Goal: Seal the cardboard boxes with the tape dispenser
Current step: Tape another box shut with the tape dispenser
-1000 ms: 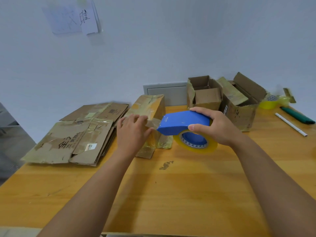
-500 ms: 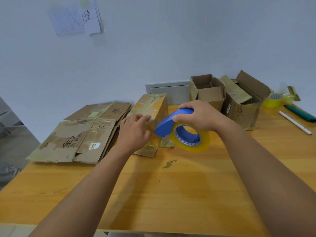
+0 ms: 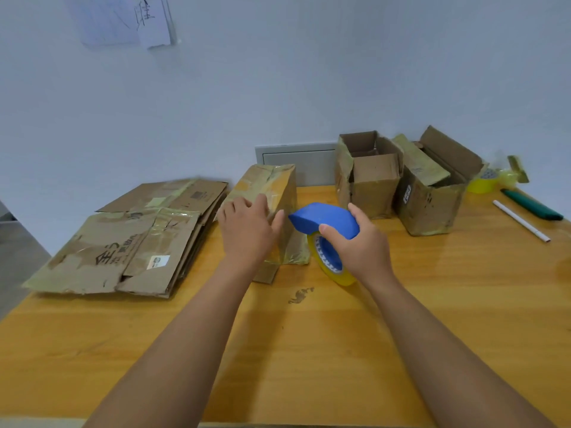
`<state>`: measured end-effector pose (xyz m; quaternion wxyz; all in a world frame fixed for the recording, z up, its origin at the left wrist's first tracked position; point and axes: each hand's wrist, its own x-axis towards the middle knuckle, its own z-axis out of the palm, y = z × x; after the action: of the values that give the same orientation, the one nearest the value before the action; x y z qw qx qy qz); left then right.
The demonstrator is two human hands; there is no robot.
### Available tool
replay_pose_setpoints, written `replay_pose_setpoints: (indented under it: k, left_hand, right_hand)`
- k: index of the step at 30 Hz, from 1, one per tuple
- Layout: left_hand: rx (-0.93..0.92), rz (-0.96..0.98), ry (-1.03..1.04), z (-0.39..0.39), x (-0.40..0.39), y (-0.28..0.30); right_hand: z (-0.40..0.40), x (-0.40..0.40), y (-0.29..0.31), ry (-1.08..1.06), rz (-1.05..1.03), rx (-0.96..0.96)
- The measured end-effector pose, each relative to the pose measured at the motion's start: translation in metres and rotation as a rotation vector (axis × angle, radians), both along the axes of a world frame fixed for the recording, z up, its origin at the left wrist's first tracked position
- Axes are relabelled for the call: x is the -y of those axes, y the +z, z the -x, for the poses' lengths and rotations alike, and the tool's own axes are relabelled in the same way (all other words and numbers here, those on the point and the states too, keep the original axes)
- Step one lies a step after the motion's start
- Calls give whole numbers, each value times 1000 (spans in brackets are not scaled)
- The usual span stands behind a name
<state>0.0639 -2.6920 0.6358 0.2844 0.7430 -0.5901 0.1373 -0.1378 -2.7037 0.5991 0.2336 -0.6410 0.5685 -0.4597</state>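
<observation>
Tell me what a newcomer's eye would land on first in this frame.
First, the bright blue tape dispenser with its yellow roll, gripped by the right hand at the middle of the wooden table. Just left of it, the left hand rests on a taped cardboard box. Next, the flattened cardboard stacked at the left and two open boxes by the wall at the right.

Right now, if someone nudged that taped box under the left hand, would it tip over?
Probably. The taped box stands taller than wide and already leans, and looks light. The left hand resting on it likely steadies it. Its glossy tape may feel slippery.
</observation>
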Motion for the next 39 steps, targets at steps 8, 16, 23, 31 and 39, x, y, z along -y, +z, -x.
replay_pose_setpoints:
  k: [8, 16, 23, 31, 39]
  left_hand:
    - [83, 97, -126, -23, -1, -16]
    - [122, 139, -61, -7, 8, -8]
    - [139, 155, -92, -9, 7, -11]
    - [4, -172, -228, -34, 16, 24]
    - [-39, -31, -273, -42, 27, 11]
  right_hand:
    - [-18, -9, -15, -108, 83, 86]
    - [-14, -18, -23, -106, 156, 154]
    - [-13, -16, -24, -102, 155, 170]
    - [-12, -16, -24, -94, 164, 170]
    - [-11, -17, -24, -89, 172, 172]
